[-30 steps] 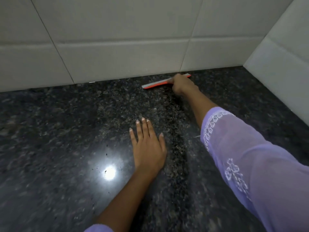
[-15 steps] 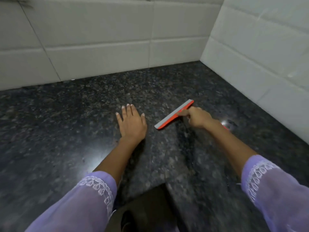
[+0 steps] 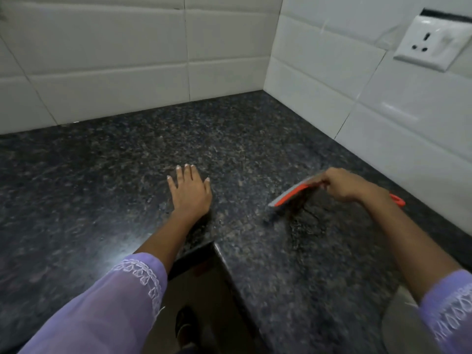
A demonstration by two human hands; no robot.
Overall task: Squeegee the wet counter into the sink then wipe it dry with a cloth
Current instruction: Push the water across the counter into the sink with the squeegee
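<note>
On the granite table (image 3: 255, 149) near the corner, your right hand (image 3: 342, 183) grips the orange squeegee (image 3: 291, 194), fingers curled round it; left hand (image 3: 190, 191) flat, fingers relaxed; still squeegeeing I'd say, no cloth visible, drying's left.

Our left hand (image 3: 189, 193) lies flat, palm down, fingers straight and slightly spread, pointing away from us. Its forearm runs back toward us, bare to mid-forearm, then covered by a lilac sleeve (image 3: 107, 305) with white embroidery at the cuff. Our right hand (image 3: 343, 185) is out to the right, back of the hand up, fingers curled round a squeegee (image 3: 293, 194), knuckles toward the left. Its wrist is bent slightly, and the forearm slants back to the lower right into a matching right sleeve (image 3: 449, 307). The two hands are well apart.
</note>
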